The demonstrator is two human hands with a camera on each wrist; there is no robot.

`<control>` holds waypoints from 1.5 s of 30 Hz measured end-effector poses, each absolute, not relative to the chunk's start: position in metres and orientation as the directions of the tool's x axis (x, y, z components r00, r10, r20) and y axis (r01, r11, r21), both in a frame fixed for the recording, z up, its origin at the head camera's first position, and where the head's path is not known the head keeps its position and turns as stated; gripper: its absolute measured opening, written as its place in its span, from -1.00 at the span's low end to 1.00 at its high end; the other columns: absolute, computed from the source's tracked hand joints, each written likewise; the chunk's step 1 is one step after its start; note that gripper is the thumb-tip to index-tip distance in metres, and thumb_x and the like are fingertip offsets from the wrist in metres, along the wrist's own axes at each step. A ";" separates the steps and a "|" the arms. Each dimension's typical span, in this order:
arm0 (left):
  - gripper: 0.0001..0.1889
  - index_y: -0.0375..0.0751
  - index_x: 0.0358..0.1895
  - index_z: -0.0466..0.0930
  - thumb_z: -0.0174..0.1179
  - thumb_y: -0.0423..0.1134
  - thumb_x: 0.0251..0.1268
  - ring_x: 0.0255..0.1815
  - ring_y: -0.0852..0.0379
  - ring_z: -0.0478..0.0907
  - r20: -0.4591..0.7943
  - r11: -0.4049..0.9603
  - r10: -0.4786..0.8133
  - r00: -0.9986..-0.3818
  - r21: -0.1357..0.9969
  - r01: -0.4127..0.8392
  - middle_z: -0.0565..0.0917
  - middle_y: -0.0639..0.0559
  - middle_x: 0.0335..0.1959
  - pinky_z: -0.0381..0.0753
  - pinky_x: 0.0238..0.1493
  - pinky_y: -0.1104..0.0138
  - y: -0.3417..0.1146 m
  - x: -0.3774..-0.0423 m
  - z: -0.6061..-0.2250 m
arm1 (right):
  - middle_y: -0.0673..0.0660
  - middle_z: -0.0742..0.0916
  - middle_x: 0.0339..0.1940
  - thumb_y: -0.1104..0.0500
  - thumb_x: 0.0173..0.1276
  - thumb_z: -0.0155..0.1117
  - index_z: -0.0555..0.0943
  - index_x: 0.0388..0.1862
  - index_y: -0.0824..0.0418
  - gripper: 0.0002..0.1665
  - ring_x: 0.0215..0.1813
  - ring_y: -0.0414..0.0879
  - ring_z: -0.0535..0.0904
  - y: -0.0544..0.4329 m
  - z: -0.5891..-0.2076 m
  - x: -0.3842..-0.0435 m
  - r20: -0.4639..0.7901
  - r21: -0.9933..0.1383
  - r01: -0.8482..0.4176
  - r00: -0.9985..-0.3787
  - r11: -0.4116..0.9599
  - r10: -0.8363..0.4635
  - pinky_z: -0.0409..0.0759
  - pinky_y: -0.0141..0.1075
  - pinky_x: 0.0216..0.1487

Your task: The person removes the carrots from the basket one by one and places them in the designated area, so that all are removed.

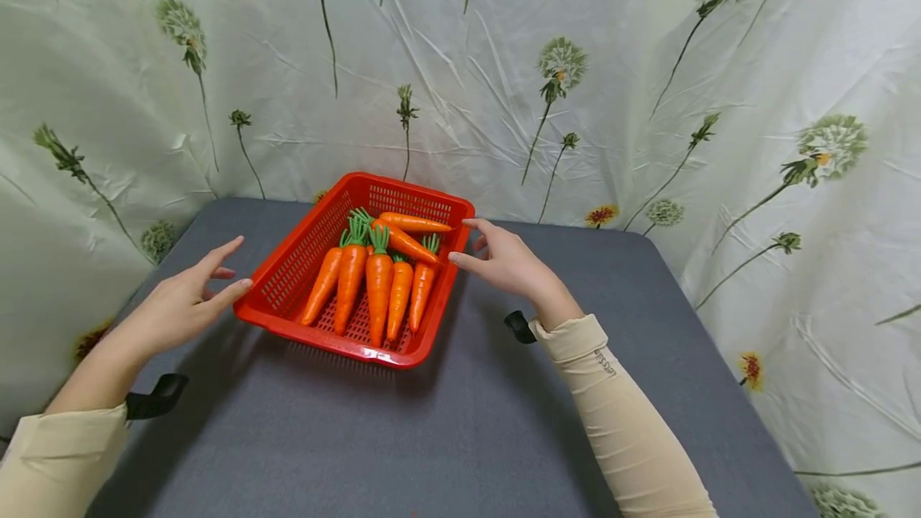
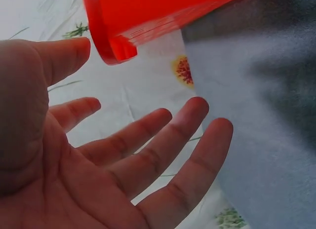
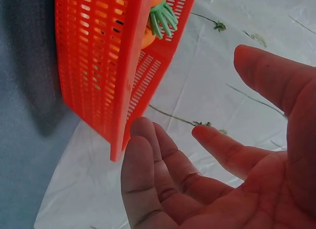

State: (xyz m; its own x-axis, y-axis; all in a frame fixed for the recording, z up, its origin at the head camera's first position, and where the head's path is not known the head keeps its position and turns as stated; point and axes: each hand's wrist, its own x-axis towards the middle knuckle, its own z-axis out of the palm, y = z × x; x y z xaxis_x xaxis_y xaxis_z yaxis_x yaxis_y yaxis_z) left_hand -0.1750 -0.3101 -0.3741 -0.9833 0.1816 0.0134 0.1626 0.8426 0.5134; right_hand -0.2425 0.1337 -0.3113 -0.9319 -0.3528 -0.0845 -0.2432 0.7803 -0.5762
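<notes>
Standing apart, the fingers of your left hand (image 1: 169, 306) and right hand (image 1: 507, 262) flank the red basket (image 1: 370, 354), its near left corner just beside your left thumb, its far right corner near your right fingertips; carrots (image 1: 379, 286) lie inside, the grey table (image 1: 432, 446) beneath

My head cam's looking forward and down over the bench (image 1: 446, 438); both wrist cams sit way closer, all sharing the basket (image 1: 288, 328).

Gray tabletop (image 1: 446, 446); behind it, creased whitish cloth (image 1: 619, 30) printed with dandelions (image 1: 563, 64), orange-red flowers (image 1: 601, 216).
</notes>
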 end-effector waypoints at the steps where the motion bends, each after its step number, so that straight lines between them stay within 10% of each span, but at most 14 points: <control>1: -0.15 -0.22 0.78 -0.17 0.06 0.05 0.73 0.07 -0.43 0.74 0.010 0.841 0.185 -0.983 0.515 0.164 0.46 -0.65 0.40 0.71 -0.04 -0.27 -0.310 -0.175 -0.376 | 0.30 0.69 0.32 -0.17 0.58 0.31 0.26 0.72 0.13 -0.11 0.23 0.14 0.68 0.132 -0.311 -0.244 -0.079 -0.571 -0.254 -0.930 0.781 -0.360 0.69 0.01 0.25; 9: -0.18 -0.13 0.79 -0.24 -0.04 0.08 0.78 -0.08 -0.19 0.78 -0.085 0.788 0.189 -0.978 0.607 0.099 0.36 -0.64 0.48 0.77 -0.25 0.11 -0.312 -0.175 -0.385 | 0.22 0.74 0.03 -0.15 0.57 0.34 0.32 0.66 0.17 -0.15 -0.05 0.03 0.65 0.111 -0.313 -0.252 -0.057 -0.547 -0.307 -0.914 0.779 -0.401 0.63 -0.14 0.04; 18: -0.23 0.00 0.81 -0.23 -0.11 0.11 0.79 0.35 -0.47 0.54 -0.113 0.648 0.208 -0.972 0.760 0.050 0.25 -0.62 0.55 0.85 -0.12 0.15 -0.313 -0.171 -0.401 | 0.19 0.74 0.06 -0.15 0.55 0.36 0.31 0.67 0.16 -0.13 -0.02 0.01 0.65 0.090 -0.313 -0.257 -0.112 -0.573 -0.276 -0.907 0.771 -0.407 0.65 -0.18 0.05; 25: -0.26 -0.03 0.80 -0.21 -0.14 0.07 0.81 0.05 0.58 0.55 -0.080 0.505 0.232 -0.969 0.862 0.050 0.28 -0.57 0.52 0.83 -0.10 0.25 -0.316 -0.170 -0.414 | 0.22 0.72 -0.01 -0.17 0.56 0.35 0.36 0.62 0.17 -0.17 -0.11 -0.03 0.58 0.074 -0.313 -0.263 -0.152 -0.602 -0.241 -0.901 0.761 -0.406 0.53 -0.29 -0.11; 30: -0.33 0.05 0.81 -0.19 -0.20 -0.01 0.84 0.07 0.62 0.58 -0.023 0.344 0.268 -0.963 0.936 0.073 0.10 -0.57 0.61 0.84 -0.08 0.21 -0.317 -0.170 -0.423 | 0.19 0.70 0.07 -0.17 0.56 0.36 0.41 0.58 0.20 -0.20 -0.04 -0.01 0.60 0.063 -0.314 -0.269 -0.181 -0.618 -0.220 -0.894 0.755 -0.409 0.53 -0.31 -0.10; 39: -0.43 0.09 0.76 0.02 -0.19 -0.09 0.84 0.15 0.51 0.66 0.070 0.202 0.279 -0.958 0.971 0.129 0.43 0.41 0.35 0.84 -0.10 0.25 -0.318 -0.174 -0.437 | 0.27 0.68 0.09 -0.07 0.58 0.38 0.32 0.62 0.26 -0.17 -0.03 0.14 0.67 0.054 -0.320 -0.279 -0.286 -0.755 -0.073 -0.858 0.652 -0.427 0.61 -0.40 -0.18; 45: -0.42 0.13 0.77 0.01 -0.21 -0.04 0.85 0.17 0.54 0.63 0.065 0.182 0.277 -0.959 0.976 0.119 0.37 0.32 0.43 0.84 -0.08 0.27 -0.313 -0.174 -0.440 | 0.24 0.63 0.21 -0.05 0.58 0.36 0.33 0.62 0.28 -0.19 0.00 0.09 0.68 0.049 -0.325 -0.283 -0.323 -0.782 -0.022 -0.840 0.623 -0.435 0.72 -0.15 0.12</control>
